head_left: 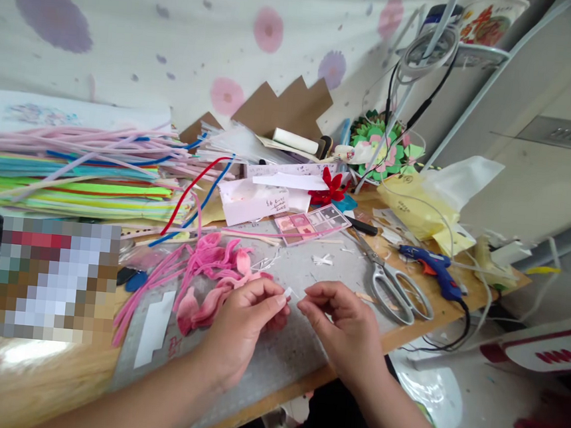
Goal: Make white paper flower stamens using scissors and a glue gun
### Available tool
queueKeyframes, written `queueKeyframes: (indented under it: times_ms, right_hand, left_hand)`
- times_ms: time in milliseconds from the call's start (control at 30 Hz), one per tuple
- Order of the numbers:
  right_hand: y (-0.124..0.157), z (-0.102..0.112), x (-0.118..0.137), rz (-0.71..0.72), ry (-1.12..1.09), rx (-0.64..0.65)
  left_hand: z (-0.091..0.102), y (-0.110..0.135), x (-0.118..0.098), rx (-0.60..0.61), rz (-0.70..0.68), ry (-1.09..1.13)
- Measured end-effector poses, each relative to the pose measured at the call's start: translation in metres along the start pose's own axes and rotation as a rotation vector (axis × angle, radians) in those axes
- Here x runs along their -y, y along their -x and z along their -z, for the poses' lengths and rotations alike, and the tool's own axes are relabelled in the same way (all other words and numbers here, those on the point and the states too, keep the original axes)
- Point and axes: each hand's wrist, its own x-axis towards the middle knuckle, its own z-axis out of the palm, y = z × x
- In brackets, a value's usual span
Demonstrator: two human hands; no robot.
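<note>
My left hand (251, 321) pinches a small white piece (288, 293) between thumb and forefinger, above the grey cutting mat (272, 366). Close beside it on the right, my right hand (343, 325) has thumb and forefinger pressed together; anything in that pinch is too small to name. Pink fuzzy petal shapes (208, 300) lie just left of and behind my left hand, with pink fuzzy stems (151, 292) trailing from the heap. Large grey-handled scissors (393, 293) rest to the right of my right hand. Small white scraps (322, 260) lie on the mat behind both hands.
A blue glue gun (433, 267) with its cable lies at the table's right. Bundles of coloured fuzzy stems (72, 195) are stacked back left. Behind the mat are a makeup palette (312, 224), a red flower (328, 188) and papers. A white strip (154, 329) lies on the mat's left.
</note>
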Motion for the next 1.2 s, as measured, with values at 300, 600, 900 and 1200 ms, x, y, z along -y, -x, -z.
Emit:
queueKeyframes:
  times_ms: [300, 600, 900, 1200]
  right_hand:
    - [0.002, 0.001, 0.002, 0.116, 0.169, 0.014]
    - [0.003, 0.014, 0.006, 0.066, 0.004, 0.169]
    - [-0.002, 0.018, 0.003, -0.341, -0.522, 0.35]
    - [-0.005, 0.021, 0.011, -0.381, -0.432, 0.386]
  left_hand:
    - [0.0, 0.001, 0.0, -0.013, 0.025, 0.01]
    - [-0.001, 0.002, -0.001, 0.015, 0.027, 0.009]
    - [-0.002, 0.006, -0.011, 0.152, 0.07, -0.072]
    - [0.0, 0.004, -0.01, 0.165, 0.018, -0.257]
